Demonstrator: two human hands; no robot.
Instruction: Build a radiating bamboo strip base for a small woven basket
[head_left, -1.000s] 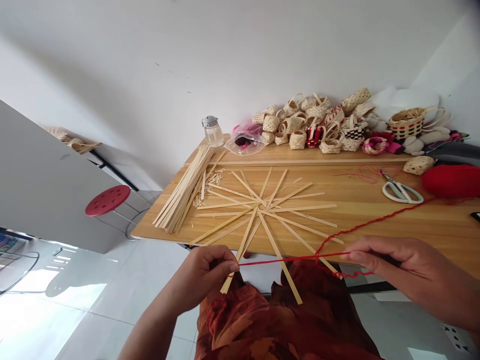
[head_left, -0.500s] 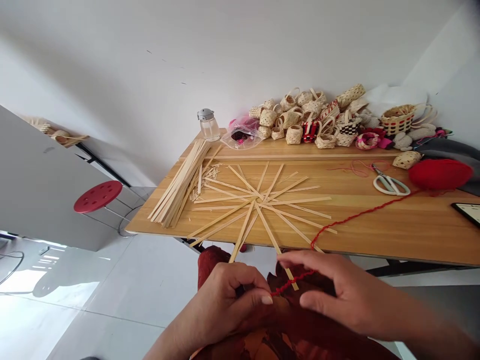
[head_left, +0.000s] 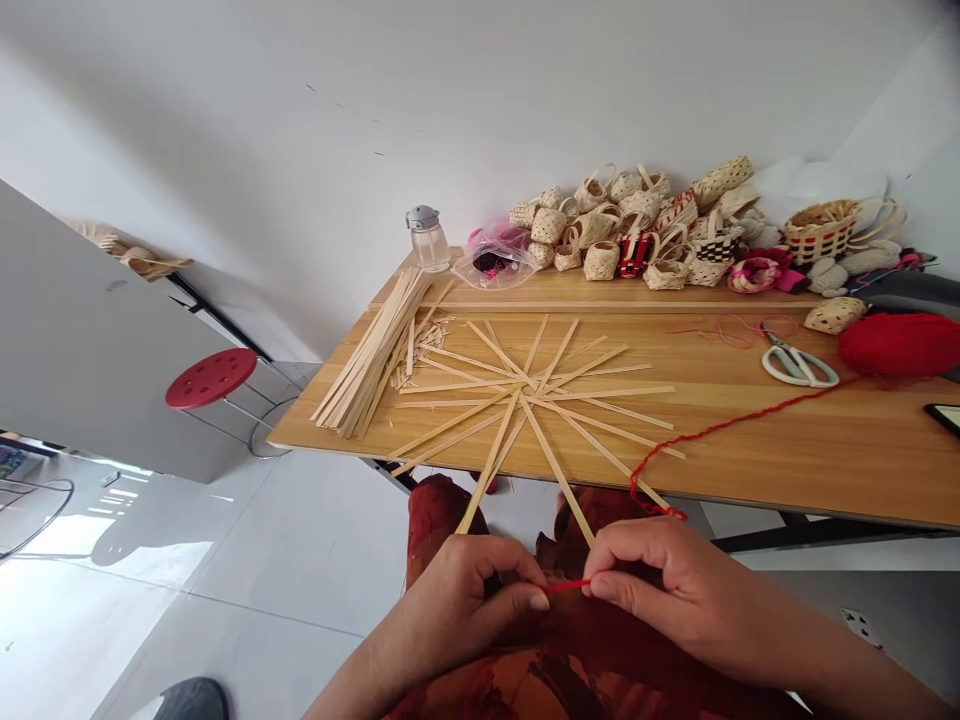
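Thin flat wooden strips (head_left: 559, 455) cross one another in a star on the table, several of them reaching past its front edge. Below that edge, over my lap, my left hand (head_left: 487, 600) pinches the red yarn (head_left: 566, 586) between thumb and forefinger. My right hand (head_left: 660, 575) is closed on the same yarn a short way to the right, at the end of one strip, and a short taut piece shows between the two hands. From the right hand the yarn runs over the table to a red yarn ball (head_left: 900, 345).
A bundle of loose strips (head_left: 375, 350) lies at the left, beside small offcuts. White-handled scissors (head_left: 799, 366) rest near the ball. Along the wall stand a lidded glass jar (head_left: 429, 242), a plastic bag (head_left: 495, 265) and several small woven baskets (head_left: 600, 260). A red stool (head_left: 211, 378) stands left.
My right hand has closed from a loose, spread pose into a pinch on the yarn, near the strip's end. The left hand keeps its pinch. The view has shifted slightly.
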